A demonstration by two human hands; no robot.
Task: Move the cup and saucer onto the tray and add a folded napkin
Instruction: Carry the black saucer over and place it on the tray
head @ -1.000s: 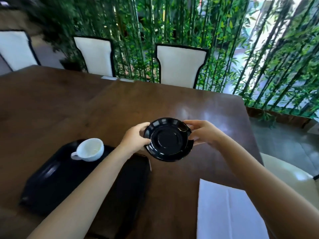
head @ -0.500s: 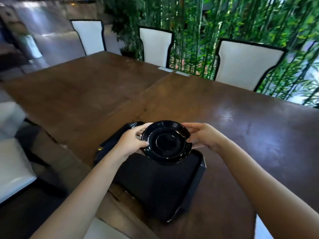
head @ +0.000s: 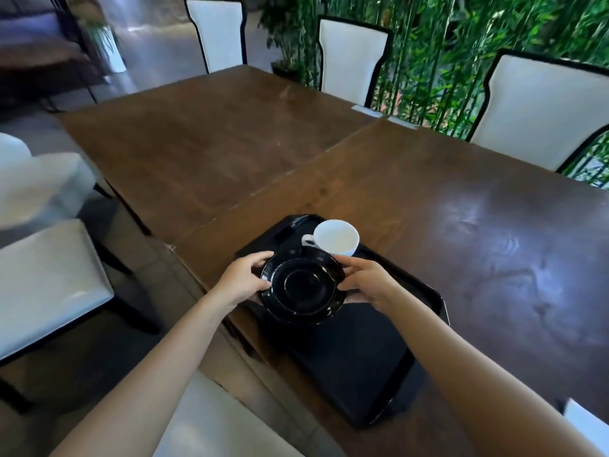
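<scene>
A glossy black saucer (head: 302, 287) hangs over the near-left part of the black tray (head: 369, 364). My left hand (head: 245, 281) grips its left rim and my right hand (head: 365, 284) grips its right rim. A white cup (head: 336, 238) stands upright on the tray's far end, handle to the left, just beyond the saucer. A white napkin (head: 585, 427) shows only as a corner at the lower right edge of the table.
The tray lies on a dark wooden table (head: 461, 225) near its left corner. White chairs (head: 349, 57) line the far side before bamboo plants. Another white chair (head: 49, 285) stands left of the table.
Both hands have carried the saucer leftward from bare table to above the tray. My view has swung left; the cup shows again beyond the saucer and most of the napkin has left the frame.
</scene>
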